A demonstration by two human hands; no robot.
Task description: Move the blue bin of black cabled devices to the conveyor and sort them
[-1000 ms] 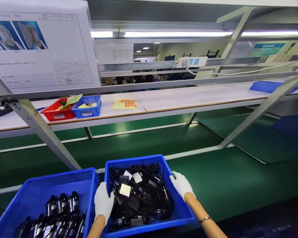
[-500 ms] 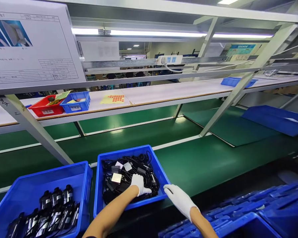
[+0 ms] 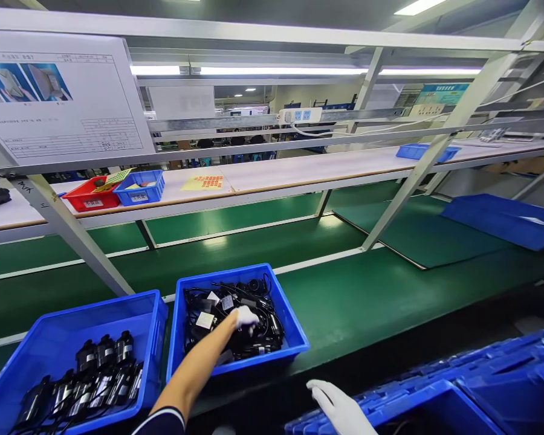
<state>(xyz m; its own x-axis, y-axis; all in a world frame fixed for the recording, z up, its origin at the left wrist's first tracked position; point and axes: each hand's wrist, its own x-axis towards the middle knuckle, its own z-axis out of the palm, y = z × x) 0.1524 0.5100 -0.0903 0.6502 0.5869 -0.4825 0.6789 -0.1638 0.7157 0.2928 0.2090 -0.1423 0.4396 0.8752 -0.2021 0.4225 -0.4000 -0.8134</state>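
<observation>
My left hand (image 3: 246, 318), in a white glove, is inside the middle blue bin (image 3: 294, 349). Its fingers curl downward among black cylindrical devices with cables (image 3: 276, 326); what they hold, if anything, cannot be made out. Pale labels, among them a cream square label (image 3: 205, 320), show in the pile to the left of this hand. My right hand (image 3: 338, 406), also in a white glove, is in the air to the right of the bin. Its thumb and fingers are apart, with nothing in them, near the stacked blue bins.
At left, another blue bin (image 3: 49, 338) contains several black cylinders (image 3: 84, 393) in rows. Blue bins (image 3: 480, 399) are stacked at lower right. A white shelf (image 3: 272, 174) behind carries a red tray (image 3: 90, 196) and a small blue tray (image 3: 140, 188). Slanted posts (image 3: 72, 232) cross the green bench (image 3: 344, 302).
My left hand has moved up and slightly left within the middle bin. My right hand has left the bin's right rim and dropped down toward the stacked bins. The view has tilted slightly.
</observation>
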